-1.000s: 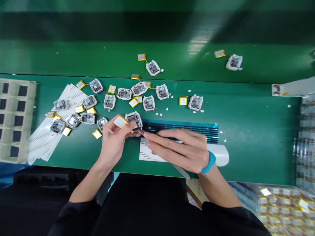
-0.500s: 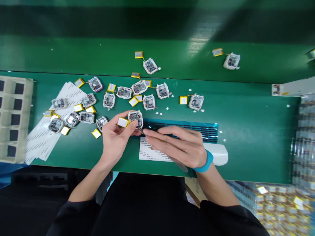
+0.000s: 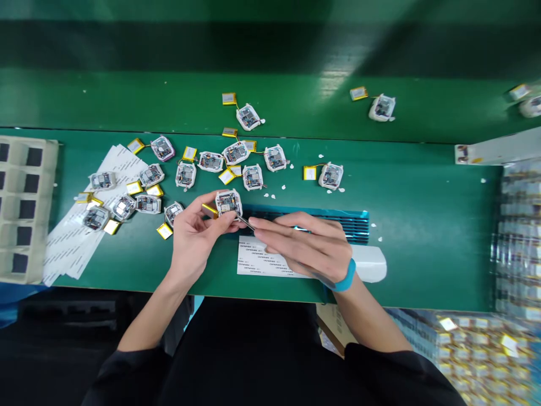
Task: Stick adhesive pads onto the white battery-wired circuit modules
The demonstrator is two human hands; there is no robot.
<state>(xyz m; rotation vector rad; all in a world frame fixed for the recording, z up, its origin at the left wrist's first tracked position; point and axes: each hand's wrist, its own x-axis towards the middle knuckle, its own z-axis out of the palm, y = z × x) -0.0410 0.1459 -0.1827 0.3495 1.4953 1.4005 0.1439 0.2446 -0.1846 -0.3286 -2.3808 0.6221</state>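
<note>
My left hand [image 3: 196,239] pinches a small circuit board module in a white casing [image 3: 228,203] between thumb and fingers. Its flat yellow-edged battery [image 3: 209,210] sits edge-on beside the casing, partly behind my fingers. My right hand [image 3: 304,242] holds slim metal tweezers [image 3: 247,221], and their tip lies at the lower edge of the module. Most of the tweezers is hidden under my fingers. Several similar modules [image 3: 173,213] and loose batteries [image 3: 164,231] lie on the green bench [image 3: 422,225] to the left and ahead.
A printed white sheet [image 3: 257,259] and a dark blue slotted strip [image 3: 355,226] lie under my right hand. White printed strips [image 3: 67,254] and a beige compartment tray [image 3: 53,169] sit at left. Packaged batteries [image 3: 477,355] are stacked at lower right.
The battery has swung from lying flat beside the module to edge-on against it. The tweezers tip has moved closer to the module. The whole view has drifted slightly.
</note>
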